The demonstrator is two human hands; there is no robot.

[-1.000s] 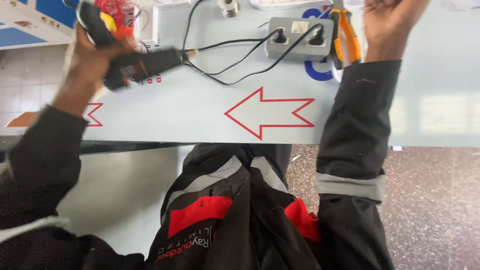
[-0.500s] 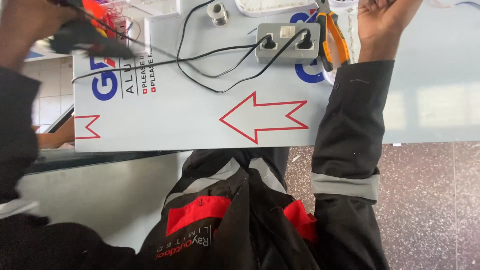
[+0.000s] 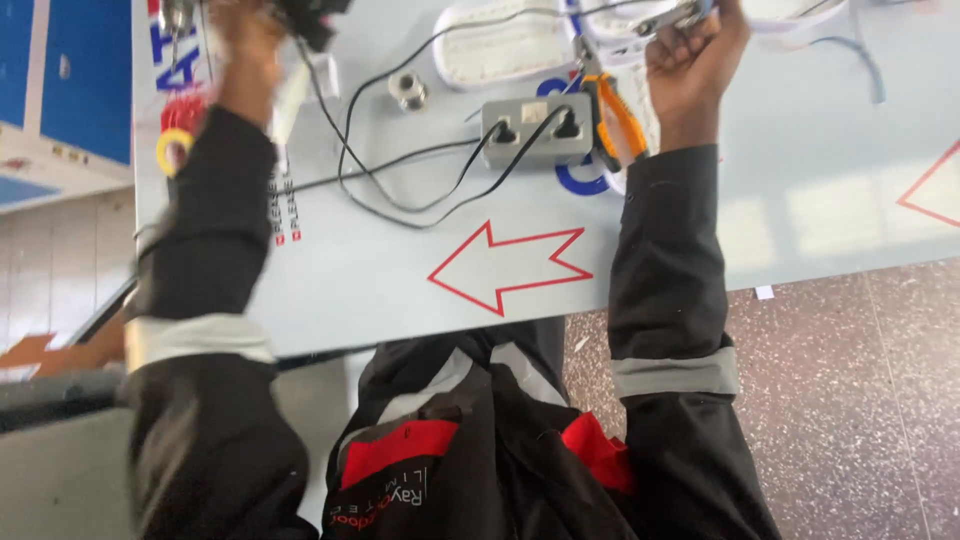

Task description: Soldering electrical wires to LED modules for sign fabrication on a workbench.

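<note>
Work looks barely begun — a black corded tool [image 3: 305, 15] is clasped in the left hand [image 3: 240, 30], a thin metal piece [image 3: 668, 17] in the right hand [image 3: 695, 60], above the pale bench [image 3: 800, 200]; grey socket box [image 3: 535, 130] untouched.

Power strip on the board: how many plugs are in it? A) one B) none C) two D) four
C: the grey power strip has two black plugs seated side by side, each with its black cable trailing left across the white board.
</note>
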